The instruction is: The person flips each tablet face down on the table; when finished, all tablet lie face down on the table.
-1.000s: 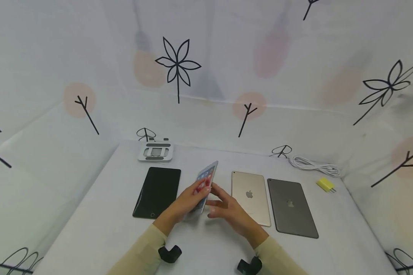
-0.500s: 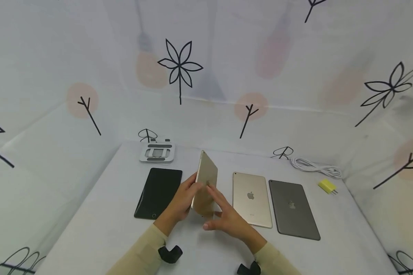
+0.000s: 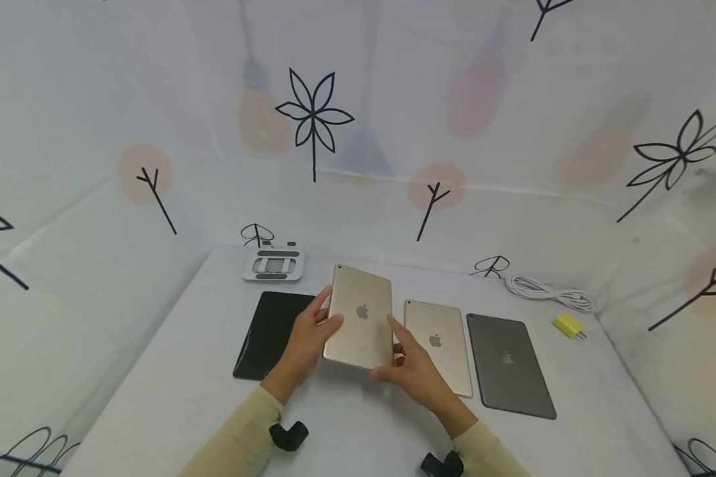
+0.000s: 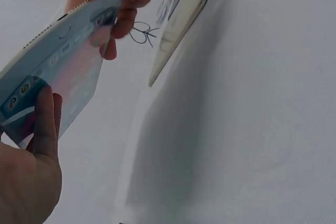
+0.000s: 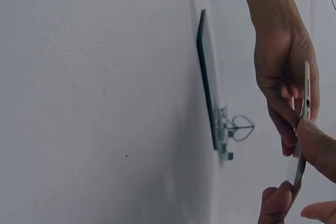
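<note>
A gold-backed tablet is held up off the table, its back with the apple logo facing the head camera. My left hand grips its left edge, thumb on the back. At the lower right corner my right hand pinches it between thumb and fingers. The left wrist view shows the lit screen on the other side, with left-hand fingers lying against it. In the right wrist view the tablet's thin edge with its charging port is seen, and both hands are on it.
A black tablet lies screen up at left, partly behind my left hand. A second gold tablet and a grey tablet lie face down at right. Farther back are a white stand, a white cable and a yellow plug.
The tablet has turned from screen side, through edge-on, to back facing the head camera. My right hand, loose beside it before, now pinches its lower right corner.
</note>
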Available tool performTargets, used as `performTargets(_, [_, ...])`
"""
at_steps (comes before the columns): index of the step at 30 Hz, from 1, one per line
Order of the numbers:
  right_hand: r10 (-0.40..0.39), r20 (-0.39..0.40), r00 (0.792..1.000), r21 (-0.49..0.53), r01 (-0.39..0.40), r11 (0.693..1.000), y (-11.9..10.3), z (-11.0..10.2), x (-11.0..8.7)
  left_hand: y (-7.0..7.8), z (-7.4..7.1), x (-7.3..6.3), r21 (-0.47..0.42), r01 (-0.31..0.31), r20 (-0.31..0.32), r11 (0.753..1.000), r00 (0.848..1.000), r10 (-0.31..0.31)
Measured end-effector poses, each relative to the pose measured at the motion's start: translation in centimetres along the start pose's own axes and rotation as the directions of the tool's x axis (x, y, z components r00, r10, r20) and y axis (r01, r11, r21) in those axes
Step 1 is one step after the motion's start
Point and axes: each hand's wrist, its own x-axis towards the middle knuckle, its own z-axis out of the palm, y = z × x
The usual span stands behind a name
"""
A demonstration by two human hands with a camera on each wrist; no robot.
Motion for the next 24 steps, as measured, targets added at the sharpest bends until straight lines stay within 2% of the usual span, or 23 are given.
performTargets(3, [0.0, 0.005, 1.0, -0.006, 0.0, 1.0, 0.1, -0.3, -0.1, -0.2, -0.4, 0.2, 0.067, 0.008, 0.024, 0.998, 1.0, -0.009])
performTargets(6, [-0.008, 0.008, 1.0, -0.017, 0.008, 1.0, 0.3, -0.5, -0.2, -0.2, -0.9, 0.3, 0.147, 0.018, 0.078, 0.989, 0.996, -0.03])
performTargets(11, [-0.026, -0.011, 1.0, -0.068, 0.026, 0.997, 0.4, -0.6, -0.3, 0.1, -1.6, 1.0, 0.286, 0.007, 0.188, 0.958, 0.98, -0.063])
performTargets(14, [-0.017, -0.026, 1.0, -0.105, 0.014, 0.994, 0.3, -0.4, -0.2, 0.0, -1.8, 1.6, 0.35, -0.005, 0.229, 0.937, 0.97, -0.081])
performTargets(16, [-0.007, -0.032, 0.999, -0.123, 0.003, 0.992, 0.3, -0.2, -0.1, -0.2, -1.9, 1.9, 0.383, -0.007, 0.227, 0.924, 0.97, -0.087])
performTargets(19, [0.007, -0.031, 1.0, -0.143, -0.011, 0.99, 0.3, 0.0, 0.0, -0.7, -1.9, 2.2, 0.435, -0.02, 0.191, 0.9, 0.979, -0.071])
performTargets(24, [0.027, -0.036, 0.999, -0.171, -0.033, 0.985, 0.3, 0.2, 0.2, -0.9, -1.9, 2.4, 0.531, -0.027, 0.157, 0.847, 0.985, -0.067])
